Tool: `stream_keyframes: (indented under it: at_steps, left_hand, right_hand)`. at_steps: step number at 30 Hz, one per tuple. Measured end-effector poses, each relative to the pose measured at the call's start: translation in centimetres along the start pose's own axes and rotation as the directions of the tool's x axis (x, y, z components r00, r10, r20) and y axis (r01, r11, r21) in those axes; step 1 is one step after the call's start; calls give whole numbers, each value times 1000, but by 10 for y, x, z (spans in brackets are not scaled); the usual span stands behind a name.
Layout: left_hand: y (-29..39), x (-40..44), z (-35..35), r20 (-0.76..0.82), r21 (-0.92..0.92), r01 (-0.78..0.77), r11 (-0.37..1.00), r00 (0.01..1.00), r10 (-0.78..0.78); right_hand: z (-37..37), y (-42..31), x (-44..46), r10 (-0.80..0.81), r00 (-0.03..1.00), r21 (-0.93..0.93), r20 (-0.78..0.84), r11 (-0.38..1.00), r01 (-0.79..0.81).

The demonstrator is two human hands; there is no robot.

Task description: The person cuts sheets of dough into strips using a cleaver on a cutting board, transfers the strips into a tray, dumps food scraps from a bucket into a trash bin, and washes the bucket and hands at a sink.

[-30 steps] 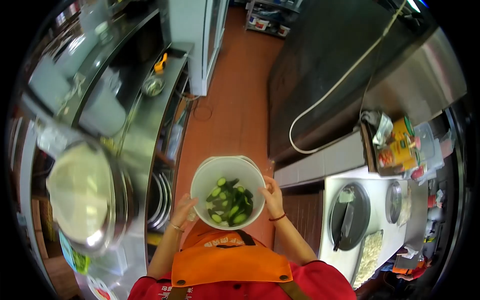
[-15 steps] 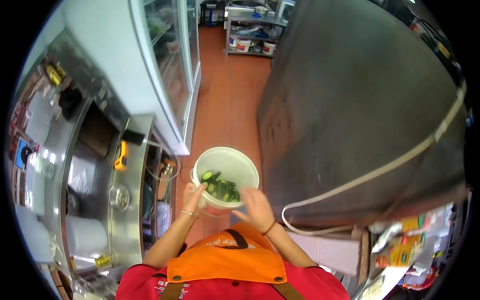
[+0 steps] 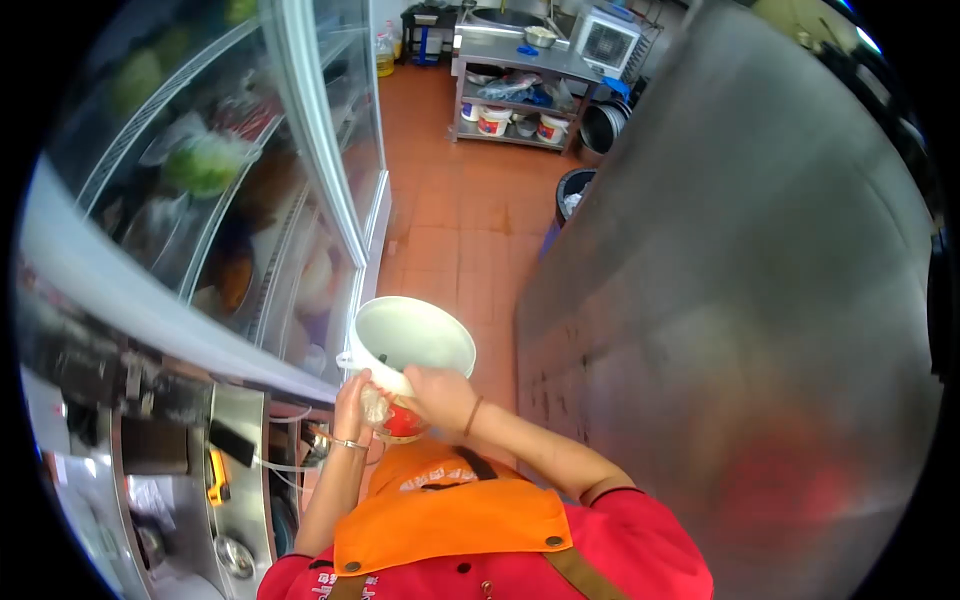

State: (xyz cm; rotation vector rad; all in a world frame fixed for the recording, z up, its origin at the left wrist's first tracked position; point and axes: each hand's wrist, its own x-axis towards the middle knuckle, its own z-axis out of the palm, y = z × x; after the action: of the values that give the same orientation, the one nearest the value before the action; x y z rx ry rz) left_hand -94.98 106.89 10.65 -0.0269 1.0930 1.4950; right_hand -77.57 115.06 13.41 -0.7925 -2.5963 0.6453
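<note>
A white plastic bucket (image 3: 462, 345) with a red label on its outside is held in front of my body, its mouth tilted toward me and up. My left hand (image 3: 352, 402) grips the bucket's near left side, below the small handle lug. Across the near rim lies my right hand (image 3: 440, 396), with its fingers closed over the edge. Inside, only a small dark green bit of cut cucumber (image 3: 383, 358) shows; the near wall and my right hand hide the rest. Beside my left fingers is something pale and translucent that I cannot make out.
A glass-door fridge (image 3: 290, 150) with bagged vegetables stands close on the left. On the right rises a large steel cabinet (image 3: 700, 250). Tiled floor (image 3: 450, 230) runs ahead to a steel table (image 3: 530, 60) with tubs beneath. A dark bin (image 3: 572, 190) stands beyond the cabinet.
I have moved forward along the aisle, and the fridge shelves now show on the left. The bucket has shifted left in view. My right hand has gone from the bucket's right side onto its near rim.
</note>
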Motion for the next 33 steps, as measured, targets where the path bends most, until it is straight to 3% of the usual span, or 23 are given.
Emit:
stream_keyframes:
  at_steps: [2,7,10,12,14,16,20,24,26,30,33]
  left_hand:
    - [13,67,18,17,34,13,999,1000,-14]
    - [75,215,104,107,137,77,988,990,-92]
    - [113,278,189,269,181,63,981,957,-111]
    - [121,316,257,397,288,-51,956,915,-71]
    - [139,362,309,533,437,-154,886,838,-117]
    - [150,414,356,562,468,-239,851,824,-78]
    - [164,492,423,510,492,-315,812,860,25]
    - [151,593,455,435,588,-219,779,897,-75]
    - [157,629,459,353,638,-139,757,927,-128]
    - [140,681,500,311,701,-44,712,917,-250]
    - [133,724,546,310,745,-10,667,891,-332]
  right_hand:
    - [3,49,52,63,997,12,44,998,-64]
    - [-24,148,164,157,970,39,-187,988,-152]
    - [-71,202,209,247,932,30,-265,968,-249]
    - [-106,250,220,303,877,8,-372,946,-324]
    - [-139,296,246,302,781,-6,-546,931,-364]
    - [-174,348,266,354,601,69,-716,893,-444]
    - [-233,471,276,465,302,315,-832,844,-434]
    - [-260,608,249,669,1,654,-744,728,-207]
    - [-268,640,241,687,-127,698,-716,702,-143]
    - [-270,691,219,793,-395,721,-464,597,351]
    - [-257,739,198,795,-499,727,-344,562,395]
